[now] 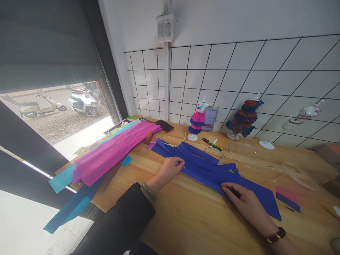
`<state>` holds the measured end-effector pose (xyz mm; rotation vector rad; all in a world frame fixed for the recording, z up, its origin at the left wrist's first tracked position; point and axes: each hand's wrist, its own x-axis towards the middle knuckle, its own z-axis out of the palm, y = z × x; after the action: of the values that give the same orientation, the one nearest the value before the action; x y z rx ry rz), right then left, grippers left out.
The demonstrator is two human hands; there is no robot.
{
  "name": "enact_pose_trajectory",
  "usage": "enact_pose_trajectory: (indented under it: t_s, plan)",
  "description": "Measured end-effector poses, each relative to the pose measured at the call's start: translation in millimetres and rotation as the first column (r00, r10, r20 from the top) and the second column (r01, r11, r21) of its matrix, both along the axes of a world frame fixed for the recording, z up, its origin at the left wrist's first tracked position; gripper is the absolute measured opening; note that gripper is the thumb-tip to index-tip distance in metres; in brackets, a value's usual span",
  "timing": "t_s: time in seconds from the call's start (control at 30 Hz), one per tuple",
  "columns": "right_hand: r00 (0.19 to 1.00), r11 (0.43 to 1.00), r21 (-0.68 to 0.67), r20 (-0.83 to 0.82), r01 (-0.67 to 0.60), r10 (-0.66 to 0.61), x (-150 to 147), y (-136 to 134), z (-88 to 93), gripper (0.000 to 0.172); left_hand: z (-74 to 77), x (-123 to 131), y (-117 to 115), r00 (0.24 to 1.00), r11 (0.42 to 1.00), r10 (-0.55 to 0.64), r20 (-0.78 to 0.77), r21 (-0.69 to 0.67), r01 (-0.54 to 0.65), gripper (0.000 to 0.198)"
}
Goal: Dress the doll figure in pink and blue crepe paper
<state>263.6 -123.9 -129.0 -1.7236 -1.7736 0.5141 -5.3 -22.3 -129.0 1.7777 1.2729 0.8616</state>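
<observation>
A long dark-blue sheet of thin cloth or crepe paper (pixel 202 173) lies across the wooden table, with slits and loose strips along its far side. My left hand (pixel 171 168) is closed in a pinch at its near left edge. A tiny pink sliver shows at those fingertips; what they grip is too small to name. Farther right, my right hand (pixel 243 200) has thumb and fingers closed on the near edge of the blue sheet. A small dark-blue gathered piece (pixel 235 170) rests on the sheet's far edge.
Pink sheets (pixel 114 148) and blue strips (pixel 71 205) overhang the table's left edge. Behind stand a phone (pixel 165 125), yellow-black snips (pixel 211 144), a ring (pixel 213 153) and small dressed stands (pixel 198 122). Pink and blue scraps (pixel 288 199) lie at right.
</observation>
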Motion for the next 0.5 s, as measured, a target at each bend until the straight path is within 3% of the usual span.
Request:
enact_pose_trajectory:
  t_s: [0.5]
  plan:
    - [0.989, 0.987, -0.076, 0.037, -0.139, 0.142, -3.0, -2.3, 5.5, 0.034, 4.4, -1.5, -0.3, 0.999, 0.999, 0.036, -0.006, 0.039, -0.035, 0.033]
